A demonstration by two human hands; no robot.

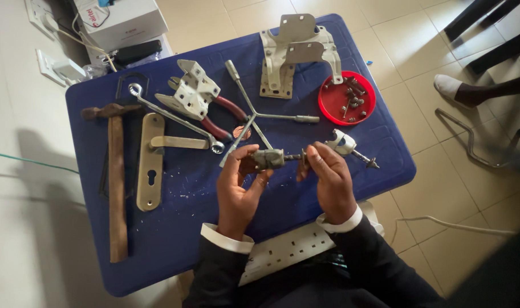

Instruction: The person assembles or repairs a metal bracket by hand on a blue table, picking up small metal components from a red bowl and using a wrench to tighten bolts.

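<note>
Two hands are working over the blue table, which is filling most of the view and carrying everything else. Biggest on it, up at twelve o'clock, a pale metal bracket is lying flat, and at nine o'clock a hammer with a long wooden shaft is stretching down the left side. Just beside the hammer, a brass door handle plate is resting with its lever pointing toward three o'clock. A long spanner is crossing above it, running from ten o'clock down toward the centre, and red-handled pliers are sitting under a smaller white bracket. A three-armed socket wrench is sprawling in the middle. Over at two o'clock, a red dish is holding a heap of screws.

Now the action, dead centre: the left hand is curling its fingers and thumb around a small grey metal cylinder, gripping it above the table. The right hand is pinching the thin rod sticking out of that cylinder's right end, fingertips pressed together on it. Just at three o'clock of the right hand, a little silver fitting with a spindle is lying on the table, close to the knuckles; whether it touches them I cannot tell.
</note>
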